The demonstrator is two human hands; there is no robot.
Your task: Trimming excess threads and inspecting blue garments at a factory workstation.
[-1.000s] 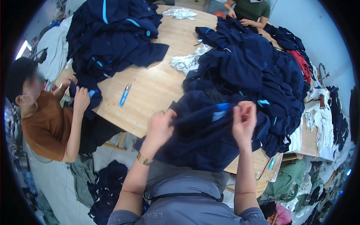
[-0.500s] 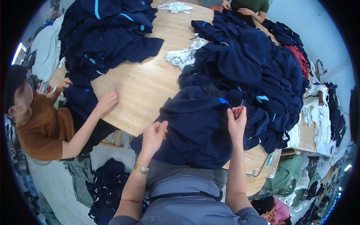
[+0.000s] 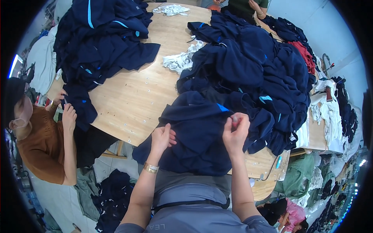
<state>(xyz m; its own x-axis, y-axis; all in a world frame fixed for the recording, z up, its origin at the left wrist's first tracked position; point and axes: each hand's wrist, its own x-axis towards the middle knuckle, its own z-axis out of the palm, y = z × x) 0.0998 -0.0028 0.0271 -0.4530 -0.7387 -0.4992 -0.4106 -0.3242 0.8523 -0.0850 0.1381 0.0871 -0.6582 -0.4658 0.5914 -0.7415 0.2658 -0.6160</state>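
Observation:
A navy garment with a bright blue patch lies spread over the table's near edge and my lap. Over its left part is my left hand, fingers curled in and closed; whether cloth or thread is between them does not show. My right hand, closed and raised above the garment's right side, holds small thread snips. Only a bit of their red shows between the fingers; the blades are hidden.
Heaped navy garments cover the table's right; another heap stands far left. White scraps lie between on the wooden table. A co-worker in brown sits left; another in green is across. A turquoise tool lies right.
My right hand has moved slightly left and turned, hiding the snips' blades. My left hand's fingers have turned downward. The brown-clad co-worker's hand has drawn back from the table to their garment.

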